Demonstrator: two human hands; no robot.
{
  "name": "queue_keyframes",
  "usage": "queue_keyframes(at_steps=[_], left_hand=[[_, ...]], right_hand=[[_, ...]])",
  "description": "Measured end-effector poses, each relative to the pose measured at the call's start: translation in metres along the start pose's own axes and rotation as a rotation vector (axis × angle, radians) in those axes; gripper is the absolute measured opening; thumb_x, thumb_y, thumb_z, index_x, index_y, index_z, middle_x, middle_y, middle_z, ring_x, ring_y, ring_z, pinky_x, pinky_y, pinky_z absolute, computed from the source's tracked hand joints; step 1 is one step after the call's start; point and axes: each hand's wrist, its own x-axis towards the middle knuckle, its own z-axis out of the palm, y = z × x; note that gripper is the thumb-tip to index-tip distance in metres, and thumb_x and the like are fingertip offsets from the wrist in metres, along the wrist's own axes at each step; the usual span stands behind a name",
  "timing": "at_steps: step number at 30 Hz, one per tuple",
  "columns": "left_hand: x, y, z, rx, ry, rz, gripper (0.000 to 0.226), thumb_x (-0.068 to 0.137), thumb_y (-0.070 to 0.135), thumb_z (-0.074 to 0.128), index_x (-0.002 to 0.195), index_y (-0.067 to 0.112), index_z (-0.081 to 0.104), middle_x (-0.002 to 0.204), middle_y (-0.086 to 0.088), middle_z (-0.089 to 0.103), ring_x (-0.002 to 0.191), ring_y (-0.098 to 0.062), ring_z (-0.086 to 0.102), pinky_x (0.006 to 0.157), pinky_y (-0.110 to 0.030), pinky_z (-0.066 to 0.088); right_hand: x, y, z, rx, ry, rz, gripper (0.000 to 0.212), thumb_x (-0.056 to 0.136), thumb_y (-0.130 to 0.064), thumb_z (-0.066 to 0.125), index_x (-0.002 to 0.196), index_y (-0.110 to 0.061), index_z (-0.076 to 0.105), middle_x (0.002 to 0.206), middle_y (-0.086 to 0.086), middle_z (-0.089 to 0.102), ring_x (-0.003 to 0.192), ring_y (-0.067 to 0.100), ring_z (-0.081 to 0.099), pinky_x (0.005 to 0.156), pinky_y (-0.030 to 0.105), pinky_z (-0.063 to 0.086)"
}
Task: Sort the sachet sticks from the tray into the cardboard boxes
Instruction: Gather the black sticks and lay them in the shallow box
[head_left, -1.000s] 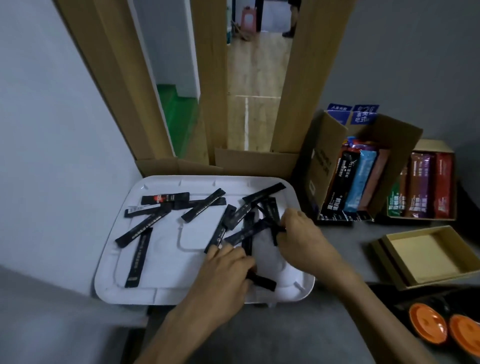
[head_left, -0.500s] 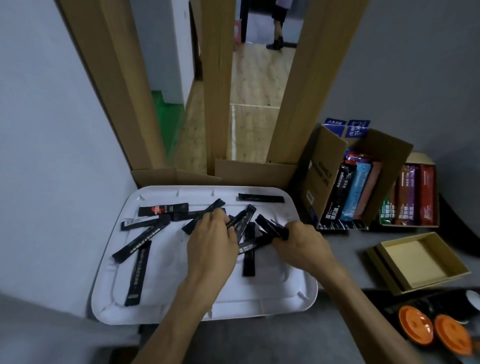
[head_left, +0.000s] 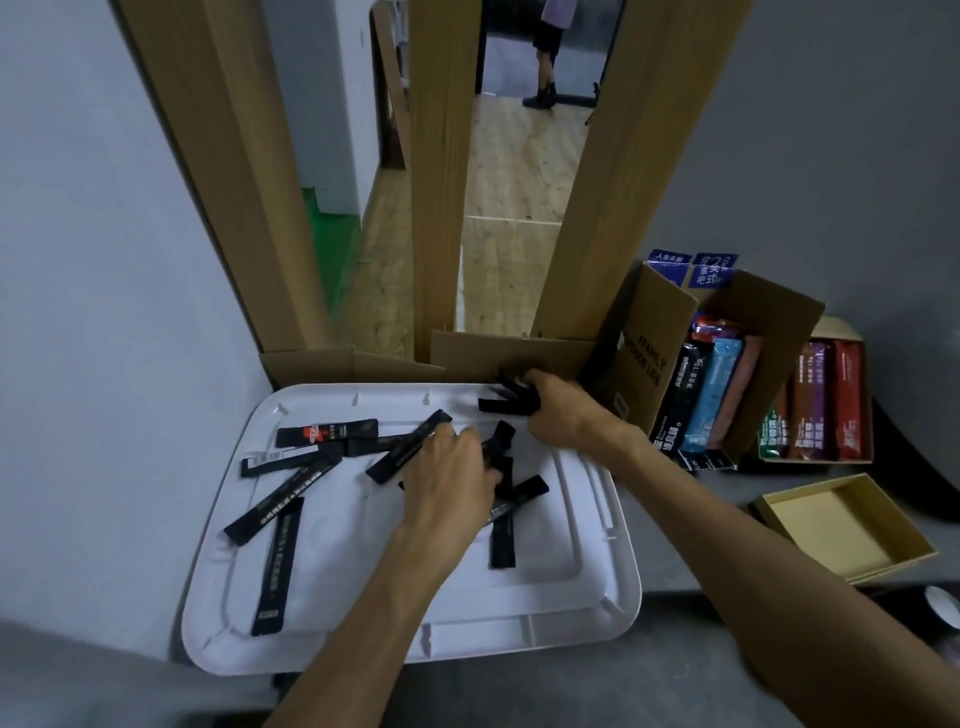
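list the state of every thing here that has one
right hand, grips a bundle of black sticks at the tray's far edge
left hand, fingers on sticks in the tray, pinch unclear
white tray, holds loose sachet sticks lying flat
tall cardboard box, flaps open, packs standing inside
far right box, open, full of upright packs
shallow box, open, empty

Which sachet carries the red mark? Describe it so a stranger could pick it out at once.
Start at the white tray. Near its far left corner a black sachet lies almost level, the farthest from the person on that side. It alone shows a red patch; its neighbours are black with pale print.
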Motion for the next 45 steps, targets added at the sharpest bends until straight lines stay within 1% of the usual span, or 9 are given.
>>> queue_keyframes(at_steps=[5, 11, 18, 24, 30, 35, 39, 43, 45], left_hand=[[-0.012, -0.008, -0.015, -0.097, 0.096, 0.014, 0.016, 0.098, 0.025, 0.054, 0.111, 0.016, 0.058, 0.113, -0.001, 0.055, 0.106, -0.022, 0.057, 0.075, -0.03, 0.042], [-0.048, -0.044, -0.043, -0.282, 0.195, -0.09, 0.013, 0.097, 0.022, 0.057, 0.095, 0.026, 0.045, 0.075, 0.015, 0.052, 0.066, -0.006, 0.051, 0.051, -0.02, 0.033], [-0.071, -0.049, -0.008, -0.306, 0.076, -0.05, 0.014, 0.098, 0.021, 0.051, 0.103, 0.032, 0.043, 0.098, 0.017, 0.057, 0.08, -0.003, 0.052, 0.057, -0.012, 0.037], [-0.057, -0.054, 0.006, -0.195, 0.133, 0.004, 0.013, 0.098, 0.029, 0.053, 0.109, 0.023, 0.054, 0.102, 0.013, 0.047, 0.085, -0.004, 0.045, 0.068, -0.017, 0.035], [-0.047, -0.059, 0.019, -0.125, 0.193, 0.04, 0.018, 0.089, 0.026, 0.069, 0.103, 0.018, 0.062, 0.098, 0.005, 0.054, 0.086, -0.013, 0.056, 0.064, -0.019, 0.041], [-0.041, -0.061, 0.019, -0.123, 0.239, 0.05, 0.015, 0.087, 0.025, 0.071, 0.096, 0.015, 0.062, 0.094, 0.002, 0.052, 0.084, -0.017, 0.055, 0.062, -0.026, 0.045], [-0.043, -0.06, 0.014, -0.165, 0.203, 0.0, 0.016, 0.094, 0.029, 0.062, 0.096, 0.014, 0.06, 0.096, 0.005, 0.044, 0.086, -0.01, 0.041, 0.074, -0.023, 0.039], [-0.045, -0.054, 0.01, -0.2, 0.192, -0.036, 0.012, 0.096, 0.027, 0.059, 0.097, 0.015, 0.057, 0.096, 0.005, 0.045, 0.086, -0.012, 0.043, 0.077, -0.026, 0.041], [-0.046, -0.05, 0.006, -0.233, 0.193, -0.067, 0.012, 0.096, 0.027, 0.059, 0.091, 0.018, 0.053, 0.091, 0.005, 0.049, 0.085, -0.016, 0.049, 0.073, -0.028, 0.04]], right_hand=[[0.008, 0.006, 0.014, -0.192, 0.02, -0.08, 0.043, 0.091, -0.029, 0.069, 0.131, -0.021, 0.056, 0.122, 0.006, 0.066, 0.107, 0.028, 0.064, 0.089, 0.043, 0.056], [-0.017, 0.029, 0.016, -0.364, 0.219, -0.191, 0.045, 0.09, -0.043, 0.07, 0.128, -0.022, 0.059, 0.116, 0.004, 0.052, 0.095, 0.03, 0.062, 0.079, 0.039, 0.049], [-0.016, 0.037, 0.028, -0.247, 0.251, -0.242, 0.03, 0.093, -0.035, 0.067, 0.118, -0.019, 0.062, 0.109, 0.001, 0.06, 0.094, 0.025, 0.063, 0.079, 0.038, 0.048], [-0.005, 0.016, 0.023, -0.286, 0.326, -0.198, 0.014, 0.092, -0.027, 0.062, 0.097, -0.019, 0.052, 0.099, 0.006, 0.067, 0.089, 0.032, 0.064, 0.082, 0.04, 0.04], [-0.083, 0.014, 0.029, 0.131, 0.178, -0.077, 0.02, 0.093, -0.014, 0.058, 0.105, -0.01, 0.044, 0.086, 0.013, 0.065, 0.074, 0.036, 0.064, 0.066, 0.052, 0.052], [-0.097, -0.01, 0.061, 0.161, 0.104, 0.134, 0.033, 0.086, -0.053, 0.069, 0.091, -0.021, 0.06, 0.078, -0.003, 0.063, 0.067, 0.015, 0.059, 0.054, 0.029, 0.047], [-0.091, -0.016, 0.07, 0.198, 0.101, 0.214, 0.041, 0.079, -0.048, 0.079, 0.073, -0.02, 0.049, 0.073, -0.004, 0.054, 0.065, 0.014, 0.053, 0.05, 0.024, 0.038], [-0.094, -0.013, 0.072, 0.272, 0.058, 0.255, 0.033, 0.079, -0.036, 0.079, 0.09, -0.01, 0.063, 0.082, 0.002, 0.061, 0.078, 0.024, 0.063, 0.061, 0.032, 0.051], [-0.094, -0.008, 0.07, 0.28, 0.07, 0.25, 0.026, 0.08, -0.032, 0.076, 0.082, -0.011, 0.061, 0.076, 0.002, 0.06, 0.074, 0.026, 0.064, 0.059, 0.032, 0.051]])
